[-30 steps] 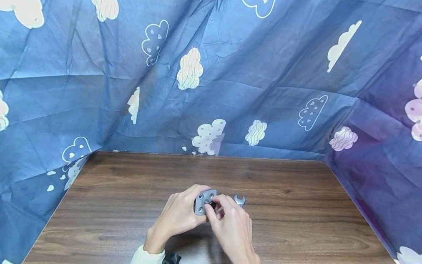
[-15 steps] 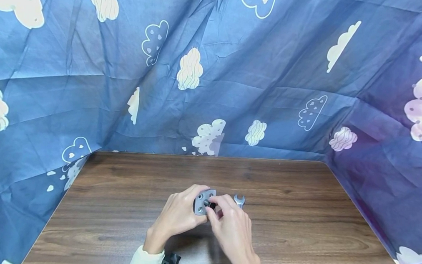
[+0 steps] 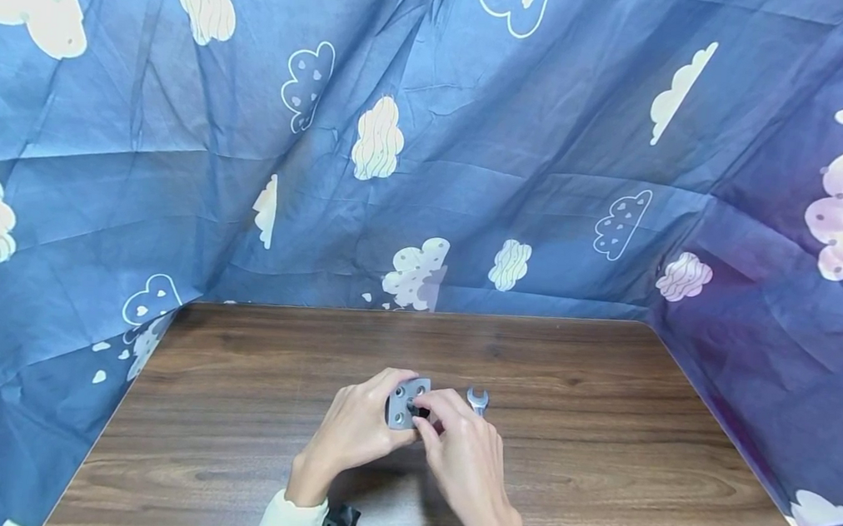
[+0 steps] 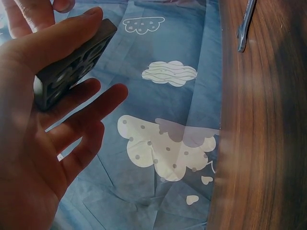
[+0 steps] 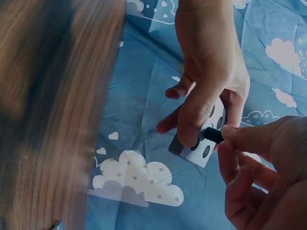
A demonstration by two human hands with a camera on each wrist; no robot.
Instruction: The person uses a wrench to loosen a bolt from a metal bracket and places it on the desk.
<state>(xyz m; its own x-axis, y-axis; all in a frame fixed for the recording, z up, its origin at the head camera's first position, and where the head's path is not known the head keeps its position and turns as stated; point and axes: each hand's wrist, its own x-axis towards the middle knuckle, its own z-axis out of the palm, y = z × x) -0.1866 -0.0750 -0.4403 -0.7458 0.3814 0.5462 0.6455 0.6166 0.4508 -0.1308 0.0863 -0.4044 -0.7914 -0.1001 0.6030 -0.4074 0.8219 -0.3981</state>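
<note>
Not much has moved in the last second: the right hand has only rolled its fingertips a little on the small black bolt, so it looks like it is being turned in. The left hand grips the gray metal plate above the table, with the bolt pinched at 1 hole. A wrench lies just beside them.

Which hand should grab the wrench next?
Right, probably. The wrench lies on the table just beyond the right hand, which only pinches a small black piece. The left hand has the grey plate in its grip, farther from the wrench.
</note>
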